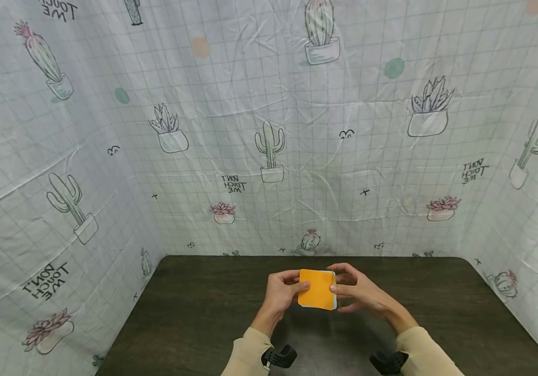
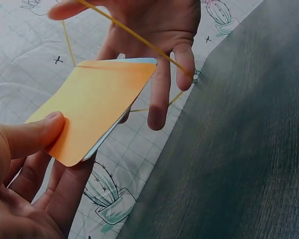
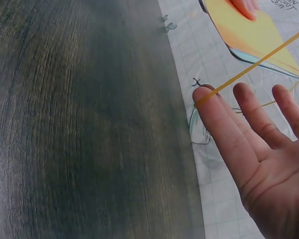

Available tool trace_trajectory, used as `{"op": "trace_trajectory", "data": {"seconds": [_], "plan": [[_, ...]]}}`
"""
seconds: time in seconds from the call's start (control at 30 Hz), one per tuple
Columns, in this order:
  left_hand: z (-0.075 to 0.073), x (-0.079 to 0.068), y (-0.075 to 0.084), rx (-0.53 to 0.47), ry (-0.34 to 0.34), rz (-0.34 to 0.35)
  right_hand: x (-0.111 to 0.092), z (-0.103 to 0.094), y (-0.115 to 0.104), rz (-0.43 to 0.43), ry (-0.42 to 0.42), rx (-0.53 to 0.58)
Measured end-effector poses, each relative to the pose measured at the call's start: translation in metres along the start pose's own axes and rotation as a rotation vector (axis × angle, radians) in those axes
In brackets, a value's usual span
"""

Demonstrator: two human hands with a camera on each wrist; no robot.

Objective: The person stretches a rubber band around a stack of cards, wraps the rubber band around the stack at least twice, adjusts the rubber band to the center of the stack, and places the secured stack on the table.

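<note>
My left hand [image 1: 279, 293] pinches a thin stack of square cards [image 1: 317, 290], thumb on the orange top face and fingers behind it. A pale blue layer shows along the stack's edge. Beyond its far edge, my right hand [image 1: 361, 292] spreads its fingers. A yellow rubber band [image 2: 134, 35] is stretched around them; in the left wrist view it runs from the thumb across to the little finger, with another strand passing behind. The right wrist view shows the right fingers [image 3: 229, 129] extended, the band looped over a fingertip. The stack's near corner is tucked in the left hand.
A dark wood-grain table [image 1: 193, 313] lies below both hands. Behind it and at both sides hangs a pale curtain [image 1: 297, 156] printed with cacti and a grid. Black bands [image 1: 279, 356] sit on both wrists, over light sleeves [image 1: 247, 352].
</note>
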State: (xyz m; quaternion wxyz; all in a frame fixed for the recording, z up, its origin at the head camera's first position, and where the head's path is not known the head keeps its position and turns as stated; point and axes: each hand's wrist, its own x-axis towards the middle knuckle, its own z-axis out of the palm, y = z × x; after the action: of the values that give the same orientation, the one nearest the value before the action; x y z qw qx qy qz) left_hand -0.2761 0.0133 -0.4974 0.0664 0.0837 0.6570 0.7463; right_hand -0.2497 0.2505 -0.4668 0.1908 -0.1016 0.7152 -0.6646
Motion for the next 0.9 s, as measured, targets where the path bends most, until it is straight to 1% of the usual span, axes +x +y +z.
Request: {"op": "trace_trajectory", "data": {"seconds": [0.1, 0.23, 0.47, 0.7, 0.8, 0.9], "plan": [[0.001, 0.000, 0.001, 0.000, -0.006, 0.008, 0.001, 0.002, 0.000, -0.008, -0.006, 0.007], [0.002, 0.000, 0.001, 0.007, 0.003, 0.008, 0.003, 0.004, 0.001, -0.018, -0.009, 0.017], [0.004, -0.001, 0.001, -0.005, 0.014, -0.001, 0.005, 0.009, 0.004, -0.002, 0.018, 0.042], [0.003, -0.001, 0.002, -0.034, 0.029, 0.003, 0.005, 0.013, 0.007, 0.001, 0.033, 0.035], [0.003, -0.001, 0.003, -0.032, 0.041, 0.002, 0.006, 0.014, 0.009, 0.000, 0.038, 0.039], [0.004, -0.001, 0.003, -0.013, 0.064, 0.017, 0.007, 0.015, 0.012, 0.008, 0.047, 0.042]]}}
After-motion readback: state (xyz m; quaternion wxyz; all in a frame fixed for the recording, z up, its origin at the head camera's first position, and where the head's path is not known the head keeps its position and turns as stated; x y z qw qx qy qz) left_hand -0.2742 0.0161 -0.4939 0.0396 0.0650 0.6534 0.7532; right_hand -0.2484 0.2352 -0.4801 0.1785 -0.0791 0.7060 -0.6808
